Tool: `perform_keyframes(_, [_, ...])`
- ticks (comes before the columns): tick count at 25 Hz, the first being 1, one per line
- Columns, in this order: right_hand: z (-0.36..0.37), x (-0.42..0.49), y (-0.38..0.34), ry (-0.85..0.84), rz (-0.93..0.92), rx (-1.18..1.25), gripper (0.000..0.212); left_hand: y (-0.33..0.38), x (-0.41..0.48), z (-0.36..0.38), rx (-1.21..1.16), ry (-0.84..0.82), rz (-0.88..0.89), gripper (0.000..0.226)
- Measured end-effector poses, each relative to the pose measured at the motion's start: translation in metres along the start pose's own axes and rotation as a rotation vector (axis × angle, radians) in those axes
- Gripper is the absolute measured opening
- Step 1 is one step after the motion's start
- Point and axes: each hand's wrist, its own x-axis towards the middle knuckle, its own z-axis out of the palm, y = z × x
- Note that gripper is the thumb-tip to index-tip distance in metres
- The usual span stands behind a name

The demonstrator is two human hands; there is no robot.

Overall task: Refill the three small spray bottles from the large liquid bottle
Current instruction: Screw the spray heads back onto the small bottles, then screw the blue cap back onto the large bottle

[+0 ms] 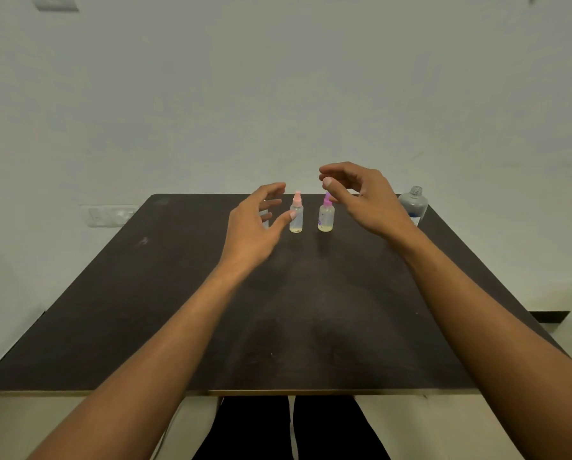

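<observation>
Two small clear spray bottles stand upright near the far edge of the dark table (178, 310): one with a pink top (296, 214) and one with a purple top (326, 215). Each holds a little pale liquid at the bottom. A sliver of a third small bottle (265, 220) shows behind my left hand. My left hand (256, 227) hovers open just left of the pink-topped bottle, its thumb near that bottle's side. My right hand (364, 197) hovers open above and right of the purple-topped bottle. The large clear bottle (413, 204), uncapped, stands at the far right corner.
A pale wall rises right behind the table's far edge. A white switch plate (110, 215) sits on the wall at the left. My dark trousers show below the near table edge.
</observation>
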Motion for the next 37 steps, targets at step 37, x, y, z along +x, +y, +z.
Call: perform_keyframes(37, [-0.103, -0.056, 0.212, -0.024, 0.497, -0.375, 0.060, 0.016, 0.072, 0.277, -0.032, -0.408, -0.151, 0.101])
